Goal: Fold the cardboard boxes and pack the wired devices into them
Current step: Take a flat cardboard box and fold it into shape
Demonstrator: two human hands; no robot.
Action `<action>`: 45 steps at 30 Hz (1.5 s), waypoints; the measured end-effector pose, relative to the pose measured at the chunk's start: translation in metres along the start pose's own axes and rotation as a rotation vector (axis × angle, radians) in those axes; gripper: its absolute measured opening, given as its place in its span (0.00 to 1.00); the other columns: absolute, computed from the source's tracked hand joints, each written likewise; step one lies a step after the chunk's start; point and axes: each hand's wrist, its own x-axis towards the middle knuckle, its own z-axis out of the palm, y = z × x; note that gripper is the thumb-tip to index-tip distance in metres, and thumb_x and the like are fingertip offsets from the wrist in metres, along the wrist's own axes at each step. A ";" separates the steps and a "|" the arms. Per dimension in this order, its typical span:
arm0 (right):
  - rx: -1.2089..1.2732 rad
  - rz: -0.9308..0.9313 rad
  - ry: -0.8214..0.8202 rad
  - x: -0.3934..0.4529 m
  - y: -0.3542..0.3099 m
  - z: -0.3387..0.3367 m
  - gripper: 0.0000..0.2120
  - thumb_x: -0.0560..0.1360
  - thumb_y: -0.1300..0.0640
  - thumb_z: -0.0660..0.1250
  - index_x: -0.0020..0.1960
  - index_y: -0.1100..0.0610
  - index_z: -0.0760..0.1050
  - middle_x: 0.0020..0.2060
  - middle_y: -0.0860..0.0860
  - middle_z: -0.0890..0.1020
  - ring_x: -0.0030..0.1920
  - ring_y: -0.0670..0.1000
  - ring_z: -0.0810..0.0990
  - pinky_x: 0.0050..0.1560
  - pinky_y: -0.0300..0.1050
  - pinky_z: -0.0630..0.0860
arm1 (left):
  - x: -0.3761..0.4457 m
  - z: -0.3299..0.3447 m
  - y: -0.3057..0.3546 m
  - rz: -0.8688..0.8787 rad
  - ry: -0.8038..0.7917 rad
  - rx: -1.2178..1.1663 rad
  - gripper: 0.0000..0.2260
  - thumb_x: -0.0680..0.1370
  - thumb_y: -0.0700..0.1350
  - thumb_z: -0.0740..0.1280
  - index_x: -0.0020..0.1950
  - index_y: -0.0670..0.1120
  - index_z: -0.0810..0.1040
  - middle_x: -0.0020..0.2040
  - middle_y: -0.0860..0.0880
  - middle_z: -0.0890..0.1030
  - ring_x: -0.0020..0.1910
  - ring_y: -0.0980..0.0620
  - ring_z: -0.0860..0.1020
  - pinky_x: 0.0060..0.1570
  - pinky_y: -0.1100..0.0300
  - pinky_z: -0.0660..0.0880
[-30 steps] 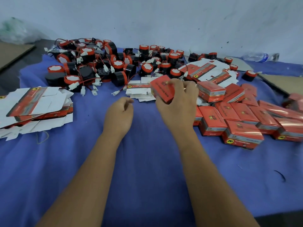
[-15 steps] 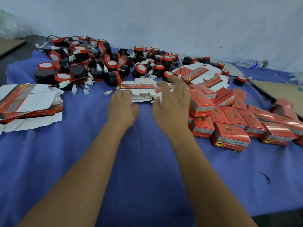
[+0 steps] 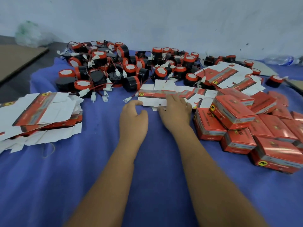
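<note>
Flat boxes [image 3: 157, 94], blue cloth [image 3: 101, 161], pale wall [image 3: 164, 22]

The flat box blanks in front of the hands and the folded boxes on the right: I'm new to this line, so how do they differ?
The flat box blanks lie unfolded as thin sheets with much white card showing; the folded boxes are closed blocks, red on every visible face. The blanks overlap in a low layer; the folded boxes are heaped, some tilted. The right hand rests on the blanks; neither hand touches a folded box. Both carry the same red print with a yellow emblem.
</note>
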 end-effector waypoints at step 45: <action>0.511 -0.175 0.075 -0.061 -0.011 -0.018 0.13 0.83 0.52 0.57 0.47 0.58 0.76 0.38 0.50 0.80 0.41 0.53 0.76 0.44 0.55 0.75 | -0.002 -0.031 0.004 -0.162 0.185 -0.858 0.12 0.83 0.39 0.62 0.63 0.50 0.79 0.50 0.51 0.83 0.47 0.58 0.81 0.46 0.65 0.79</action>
